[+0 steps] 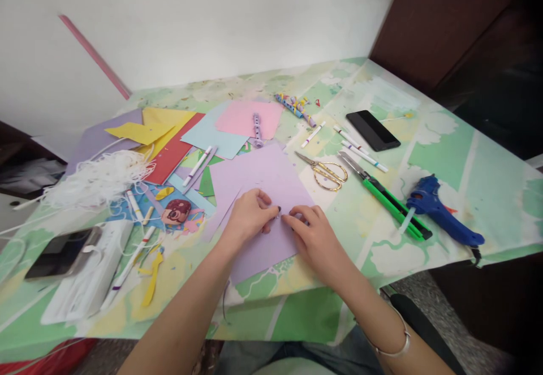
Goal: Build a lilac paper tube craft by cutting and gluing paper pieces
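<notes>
- Your purple sheet (267, 250) lies flat on the tablecloth (500, 194), right in front of you; its central place probably lets both of your hands reach its surface with little stretching.
- Your left hand (255, 212) is over the middle of the purple sheet, fingers curled and thumb pointing toward the other hand; whether it grips anything cannot be told, since what shows near the thumb tip is too small to name.
- Your right hand (313, 232) comes over the right part of the purple sheet, fingers loosely bent, fingertips close to the left thumb but seemingly apart from it; whether it pinches something is likewise hidden; such closeness suggests fine fingertip work, with the wrists kept low for steadiness.
- Right of the purple sheet lie the scissors (314, 164), then the cutter (388, 202) and the glue gun (424, 194); that side seems to keep tools within your right hand's reach, clear of the paper.
- Beyond the purple sheet, a small purple roll (257, 130) rests on pink paper (231, 116); perhaps it is put there to be out of your hands' way.
- Left of the purple sheet are the red paper (173, 157), the white string (95, 180) in a loose heap and the power strip (85, 279); the heap looks pushed aside, which leaves your working spot uncluttered.
</notes>
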Available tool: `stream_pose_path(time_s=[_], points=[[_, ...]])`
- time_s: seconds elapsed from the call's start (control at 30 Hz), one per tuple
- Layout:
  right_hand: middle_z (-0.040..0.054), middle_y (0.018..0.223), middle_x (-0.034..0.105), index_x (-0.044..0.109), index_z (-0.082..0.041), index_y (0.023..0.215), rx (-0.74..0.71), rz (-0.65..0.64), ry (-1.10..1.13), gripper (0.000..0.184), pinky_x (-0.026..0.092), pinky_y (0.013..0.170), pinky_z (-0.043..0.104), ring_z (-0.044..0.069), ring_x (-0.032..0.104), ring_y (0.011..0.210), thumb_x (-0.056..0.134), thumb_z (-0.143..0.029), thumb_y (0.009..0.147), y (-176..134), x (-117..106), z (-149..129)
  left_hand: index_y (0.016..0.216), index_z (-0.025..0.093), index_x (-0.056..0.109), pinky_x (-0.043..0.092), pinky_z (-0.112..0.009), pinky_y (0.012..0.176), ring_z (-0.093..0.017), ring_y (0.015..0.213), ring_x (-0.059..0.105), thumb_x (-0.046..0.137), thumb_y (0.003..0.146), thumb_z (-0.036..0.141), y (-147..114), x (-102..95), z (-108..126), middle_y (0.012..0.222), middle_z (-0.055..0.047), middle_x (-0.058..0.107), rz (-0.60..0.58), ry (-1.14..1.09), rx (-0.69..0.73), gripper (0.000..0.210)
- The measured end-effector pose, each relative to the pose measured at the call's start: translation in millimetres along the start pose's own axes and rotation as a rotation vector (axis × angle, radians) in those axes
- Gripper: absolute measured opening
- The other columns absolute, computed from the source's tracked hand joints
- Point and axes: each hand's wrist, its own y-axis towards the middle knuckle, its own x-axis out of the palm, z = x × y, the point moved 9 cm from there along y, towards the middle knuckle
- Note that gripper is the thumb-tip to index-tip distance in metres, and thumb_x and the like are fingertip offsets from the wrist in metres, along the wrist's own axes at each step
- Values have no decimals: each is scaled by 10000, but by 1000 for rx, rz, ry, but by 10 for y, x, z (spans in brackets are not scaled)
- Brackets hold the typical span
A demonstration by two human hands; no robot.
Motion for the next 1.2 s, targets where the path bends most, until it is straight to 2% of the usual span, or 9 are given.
stream_pose_path(time_s=[0.1, 0.2, 0.27, 0.43, 0.6, 0.7, 0.8, 0.97, 1.2], points=[[118, 1046, 599, 614, -153, 1088, 0, 94, 125, 336, 474, 821, 400, 223, 501, 920, 427, -43, 832, -27, -101, 28, 843, 160, 555, 362, -188, 383, -96, 363, 532, 610, 677, 259, -17, -26, 0, 566, 2, 647, 39, -9, 9, 201], [91, 1012, 643, 623, -172, 1054, 78, 195, 241, 328, 488, 831, 367, 196, 560, 925, 402, -53, 843, -67, -207, 129, 750, 164, 570, 369, -195, 396, -89, 357, 535, 561, 706, 248, -55, -4, 56, 604, -5, 651, 15, 33, 33, 95], [81, 997, 657, 634, -176, 1016, 138, 217, 271, 314, 494, 825, 354, 189, 586, 921, 405, -58, 837, -84, -232, 191, 708, 168, 582, 381, -205, 421, -92, 361, 541, 538, 710, 228, -83, -20, 105, 583, 6, 635, 35, 88, 45, 74], [61, 983, 666, 638, -185, 973, 228, 216, 297, 289, 496, 809, 329, 180, 607, 911, 418, -71, 824, -86, -235, 273, 688, 179, 598, 401, -246, 489, -115, 389, 542, 537, 734, 299, -100, -59, 152, 554, 7, 618, 107, 204, 39, 142], [64, 973, 662, 626, -177, 980, 240, 205, 308, 274, 487, 811, 318, 177, 602, 912, 424, -81, 822, -85, -226, 276, 750, 183, 584, 421, -278, 681, -179, 742, 606, 602, 691, 286, -124, -55, 284, 782, -39, 660, 205, 323, 187, 120], [65, 971, 657, 621, -176, 982, 237, 196, 314, 268, 480, 818, 315, 176, 599, 914, 425, -84, 824, -86, -215, 270, 785, 173, 573, 415, -301, 731, -202, 823, 584, 613, 675, 267, -141, -41, 297, 862, -65, 646, 242, 402, 190, 150], [62, 976, 654, 619, -181, 983, 240, 189, 318, 265, 476, 819, 315, 176, 595, 917, 428, -87, 826, -85, -208, 272, 745, 179, 586, 411, -296, 700, -195, 783, 583, 601, 679, 247, -131, -4, 267, 826, -55, 651, 203, 409, 171, 95], [63, 978, 652, 621, -183, 981, 249, 180, 326, 268, 479, 816, 323, 179, 596, 912, 430, -88, 819, -86, -202, 281, 706, 190, 608, 411, -255, 645, -151, 692, 589, 578, 676, 166, -101, 45, 198, 740, -15, 663, 82, 255, 172, 49], [73, 966, 657, 620, -187, 974, 244, 192, 339, 275, 488, 807, 349, 190, 604, 909, 417, -89, 818, -77, -219, 261, 792, 175, 612, 427, -295, 769, -181, 835, 585, 606, 688, 191, -132, -21, 292, 871, -44, 651, 157, 261, 265, 106]])
